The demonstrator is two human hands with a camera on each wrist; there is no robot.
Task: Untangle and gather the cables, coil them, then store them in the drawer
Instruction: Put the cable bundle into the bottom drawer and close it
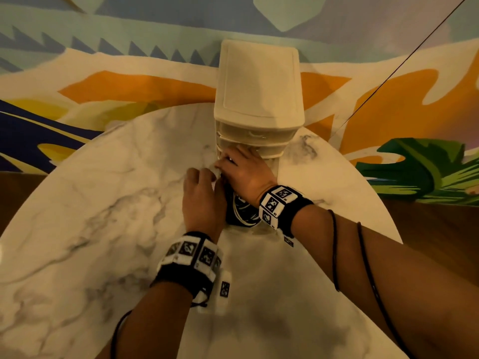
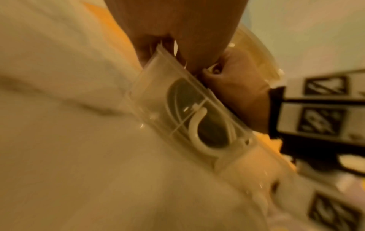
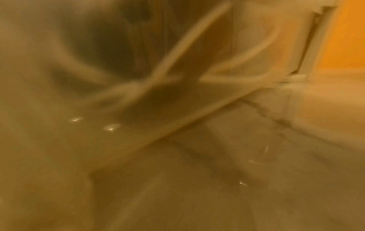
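Both hands close together at open drawer (image 2: 158,87) holding coiled cables (image 1: 242,212). Left hand (image 1: 202,198) grips drawer's corner; right hand (image 1: 246,172) grip unclear.

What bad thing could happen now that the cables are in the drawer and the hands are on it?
A finger could get pinched: the right hand lies over the drawer where it meets the drawer unit, and the left hand holds its side. A loop of the cables might stick up and jam when the drawer slides in. The tall unit could also tip or slide on the smooth table if it is pushed hard.
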